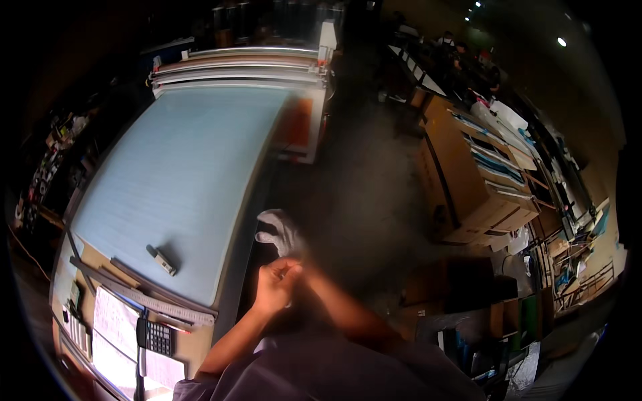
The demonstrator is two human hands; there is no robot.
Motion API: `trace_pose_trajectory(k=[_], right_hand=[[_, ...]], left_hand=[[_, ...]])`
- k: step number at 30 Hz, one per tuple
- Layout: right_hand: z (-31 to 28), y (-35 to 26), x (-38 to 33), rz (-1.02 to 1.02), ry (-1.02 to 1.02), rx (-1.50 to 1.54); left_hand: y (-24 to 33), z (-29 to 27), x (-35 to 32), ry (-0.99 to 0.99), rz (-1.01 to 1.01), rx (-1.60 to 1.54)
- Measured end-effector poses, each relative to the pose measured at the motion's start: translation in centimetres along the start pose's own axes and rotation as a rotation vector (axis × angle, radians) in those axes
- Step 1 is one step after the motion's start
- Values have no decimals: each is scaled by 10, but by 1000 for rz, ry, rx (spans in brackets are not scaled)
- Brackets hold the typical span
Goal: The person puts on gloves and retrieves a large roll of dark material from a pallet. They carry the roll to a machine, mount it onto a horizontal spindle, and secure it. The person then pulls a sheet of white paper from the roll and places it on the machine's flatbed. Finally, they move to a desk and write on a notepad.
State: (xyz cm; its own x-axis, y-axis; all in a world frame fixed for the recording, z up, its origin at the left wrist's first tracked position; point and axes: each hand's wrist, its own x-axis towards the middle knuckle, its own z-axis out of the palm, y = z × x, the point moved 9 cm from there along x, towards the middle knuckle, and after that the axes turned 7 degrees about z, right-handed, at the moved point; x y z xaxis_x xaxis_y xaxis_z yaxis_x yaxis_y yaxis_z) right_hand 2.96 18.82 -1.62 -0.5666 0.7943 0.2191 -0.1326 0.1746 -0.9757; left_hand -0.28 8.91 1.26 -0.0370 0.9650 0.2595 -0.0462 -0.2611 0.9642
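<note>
A pale grey work glove (286, 239) covers my right hand (281, 230), which is held out in front of me beside the long table's right edge. The gloved thumb and fingers point left and stand apart, with nothing between them. My left hand (275, 286) is bare and closed at the right wrist, its fingers pinched on the glove's cuff. Some blur softens the right wrist and forearm. On the table to the left lies a light blue sheet (180, 174), and a small grey box cutter (161, 259) rests on it.
A roller machine (241, 70) spans the table's far end. Nearer are a metal ruler (167, 307), a calculator (155, 336) and papers (114, 321). Right of the dark floor (361, 194) stand a large cardboard box (461, 180) and shelves (511, 317). People (458, 50) are far off.
</note>
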Motion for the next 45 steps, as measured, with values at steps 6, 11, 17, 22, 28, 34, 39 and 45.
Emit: trace_pose_trajectory(k=[6,11,17,22,28,34,39,45], right_hand=[[-147,63,2,-81,600,-942],[-224,78,71,-140,418,-889],[-314,57,180,100,510,-648],[-417,101,225,227,404,-997],[-559,97,269,343,288,-1589],[-787,149,291,536,540,-1431],[-886,106,395,800,228,-1261],[-1033,244,505,396,403,21]], left_hand=[[-50,83,100,-188,98,200],[-80,109,202,-266,186,330],[-130,143,330,-326,299,414],[-177,211,418,-512,259,358],[-222,318,542,-779,106,279],[-313,422,714,-498,-341,-220],[-336,444,868,-333,-228,-68],[-333,494,1009,-707,-288,159]])
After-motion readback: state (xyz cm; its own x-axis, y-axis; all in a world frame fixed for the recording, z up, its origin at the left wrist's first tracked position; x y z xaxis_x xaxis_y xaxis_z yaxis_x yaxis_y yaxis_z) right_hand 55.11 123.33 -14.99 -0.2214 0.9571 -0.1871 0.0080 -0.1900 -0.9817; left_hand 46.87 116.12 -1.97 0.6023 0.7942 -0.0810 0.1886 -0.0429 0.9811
